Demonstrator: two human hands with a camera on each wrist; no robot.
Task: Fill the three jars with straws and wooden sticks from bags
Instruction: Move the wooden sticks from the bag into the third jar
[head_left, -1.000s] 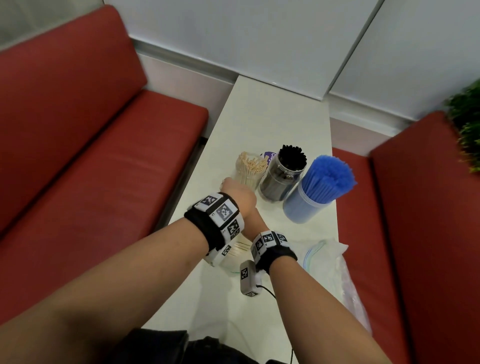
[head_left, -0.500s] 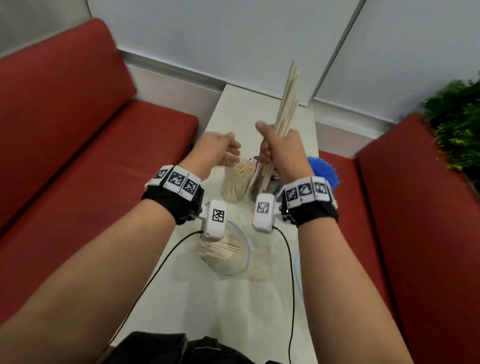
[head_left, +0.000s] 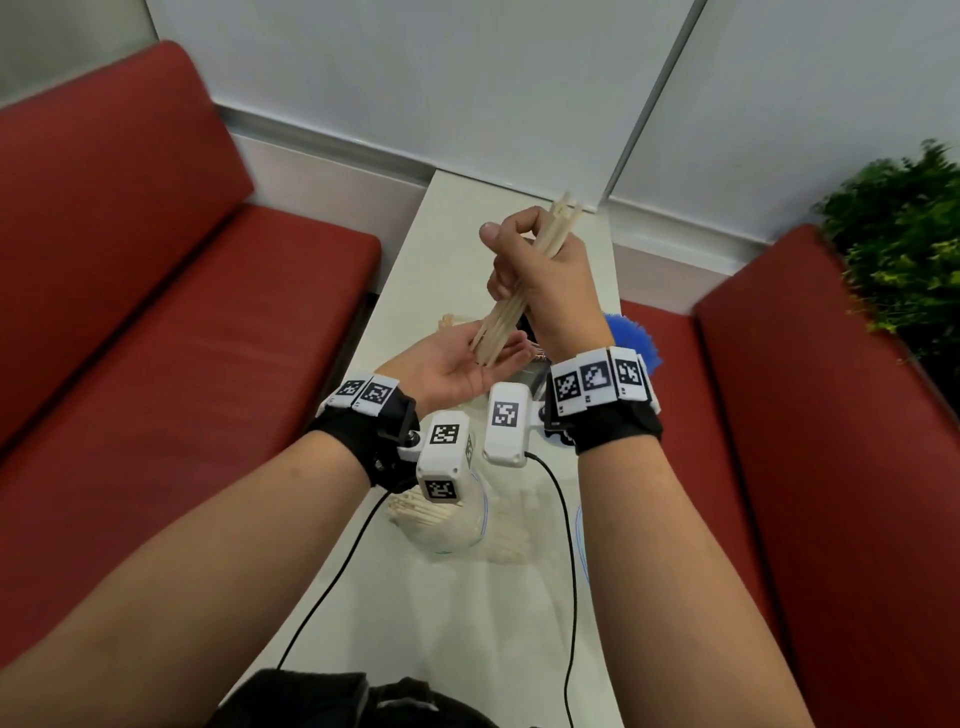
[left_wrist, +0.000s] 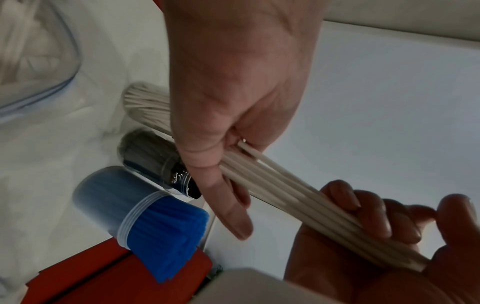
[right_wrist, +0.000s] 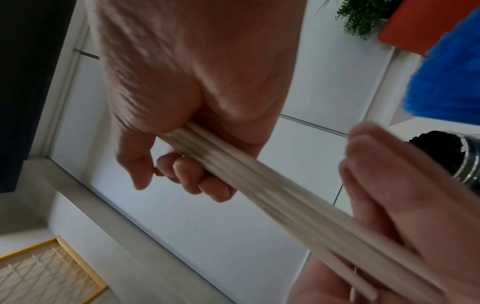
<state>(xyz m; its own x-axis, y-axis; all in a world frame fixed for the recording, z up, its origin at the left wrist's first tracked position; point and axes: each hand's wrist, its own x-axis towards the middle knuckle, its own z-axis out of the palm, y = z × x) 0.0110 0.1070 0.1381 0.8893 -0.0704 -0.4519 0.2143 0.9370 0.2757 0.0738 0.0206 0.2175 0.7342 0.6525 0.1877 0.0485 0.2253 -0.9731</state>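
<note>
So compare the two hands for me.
The right hand is raised, fingers curled round the bundle of wooden sticks; the left hand lies lower, palm up, fingers straight. The right grips the bundle's middle; the left only touches its lower ends. Both wear tagged wristbands.

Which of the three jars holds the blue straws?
The jar of blue straws at the end of the row, next to the jar of black straws; the jar of wooden sticks stands at the other end. Only its contents are blue.

Soft even light, motion-blurred wrist views
</note>
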